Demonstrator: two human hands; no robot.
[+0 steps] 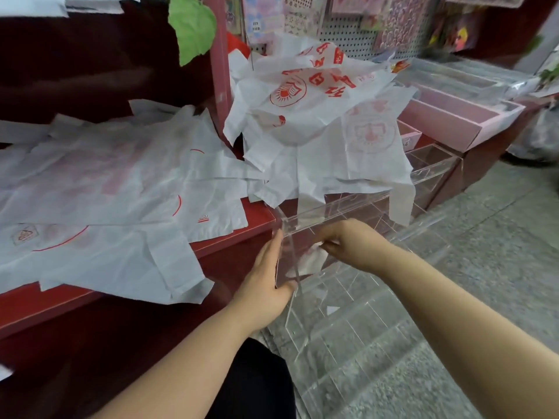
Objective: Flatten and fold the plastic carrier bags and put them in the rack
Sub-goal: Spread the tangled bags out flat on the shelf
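On the left, along the red counter (236, 234), lay the flattened bags (106, 189). They were white and thin, overlapping one another, with faint red rings and small logos showing through. Their length ran roughly across the counter, and the handle straps of the nearest one hung over the front edge. Further along, past a red post, sat a crumpled pile of bags (308, 116). It was heaped loosely, with bold red lettering and a round emblem facing up, and loose ends of it draped down over the top of the clear rack (357, 325).

That rack stood against the end of the counter. Its length slanted away to the right, and its stepped tiers, split by dividers, came down towards the person. The left hand (266, 273) was spread flat against the outside of the rack's left end wall, fingers straight and pointing up, thumb at the lower edge, gripping nothing. Just inside that wall, in the end compartment of the upper tier, was a folded bag (308, 261), a small white bundle with a blush of red print, standing more or less on end. The right hand (348, 246) reached in from the right with bent fingers closed on the bundle's top.

Beyond, to the right, were pink trays (447, 122), a pegboard (348, 34) hung with sticker sheets, and a grey speckled floor (484, 237).
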